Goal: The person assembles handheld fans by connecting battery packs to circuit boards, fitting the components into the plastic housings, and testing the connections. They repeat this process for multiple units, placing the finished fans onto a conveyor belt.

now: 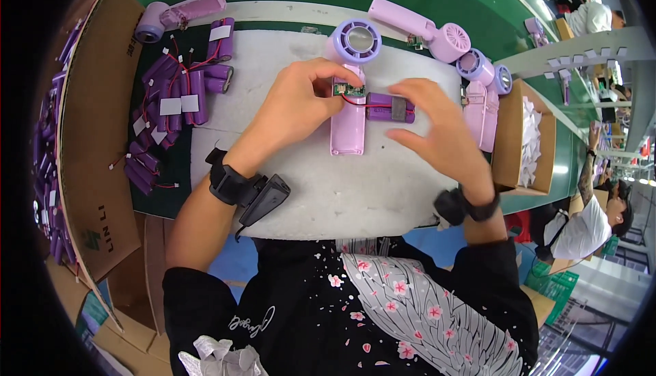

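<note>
Nearest, a black shirt point(294, 314) is filling the near edge. The left hand point(301, 99) is pinching the green board point(349, 90) on the open fan point(348, 124), on the mat point(342, 191); the right hand point(437, 117) is spreading wide around the battery point(381, 107) lying right of the fan. Other batteries point(166, 94) are lying left; more fans point(451, 42) are lying far left and right.

On my left, the cardboard box point(99, 137) bears dark letters point(104, 229) and a green emblem point(91, 240); my black shirt point(287, 294) carries white script point(262, 321); the purple battery point(379, 109) has tiny, unclear print.
</note>
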The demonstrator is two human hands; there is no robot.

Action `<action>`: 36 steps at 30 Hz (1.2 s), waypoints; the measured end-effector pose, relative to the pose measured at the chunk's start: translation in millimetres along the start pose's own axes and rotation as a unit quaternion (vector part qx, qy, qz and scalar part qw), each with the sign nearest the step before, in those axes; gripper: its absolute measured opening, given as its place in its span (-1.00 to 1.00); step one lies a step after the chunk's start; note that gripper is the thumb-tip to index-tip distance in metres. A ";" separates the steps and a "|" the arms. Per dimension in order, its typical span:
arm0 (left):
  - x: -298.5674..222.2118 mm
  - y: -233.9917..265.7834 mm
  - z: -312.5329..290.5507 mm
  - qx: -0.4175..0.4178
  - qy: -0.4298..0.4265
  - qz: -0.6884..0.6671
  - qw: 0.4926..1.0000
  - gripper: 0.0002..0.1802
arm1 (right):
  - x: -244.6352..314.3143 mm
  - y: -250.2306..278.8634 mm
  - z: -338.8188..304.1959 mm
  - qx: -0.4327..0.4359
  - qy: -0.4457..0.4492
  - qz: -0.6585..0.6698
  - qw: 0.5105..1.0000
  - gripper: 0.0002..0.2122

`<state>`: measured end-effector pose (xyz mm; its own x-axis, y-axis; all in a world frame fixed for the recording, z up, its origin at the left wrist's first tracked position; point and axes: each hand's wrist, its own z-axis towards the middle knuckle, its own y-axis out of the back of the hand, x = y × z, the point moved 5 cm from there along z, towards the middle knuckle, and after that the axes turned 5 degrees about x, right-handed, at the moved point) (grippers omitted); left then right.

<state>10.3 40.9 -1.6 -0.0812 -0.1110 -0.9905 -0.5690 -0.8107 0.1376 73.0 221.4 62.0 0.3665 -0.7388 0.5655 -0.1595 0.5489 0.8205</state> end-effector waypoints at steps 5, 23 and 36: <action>-10.0 0.8 7.1 0.010 0.005 0.020 1.000 -0.68 | -24.6 -10.7 5.8 0.098 -0.048 0.073 0.991 -0.51; -37.6 0.2 -1.9 -0.005 -0.057 0.168 0.984 -0.70 | -5.7 -22.4 -10.4 0.214 -0.117 0.660 0.710 -0.09; -36.8 0.6 -1.7 0.016 -0.076 0.176 0.981 -0.73 | -11.5 -26.4 -4.1 0.120 -0.036 0.434 0.892 -0.29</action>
<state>14.4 43.5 34.9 -0.3969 -0.2920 -0.8702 -0.5088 -0.7191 0.4734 76.8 216.9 33.5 -0.0498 -0.1033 0.9934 -0.5498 0.8332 0.0591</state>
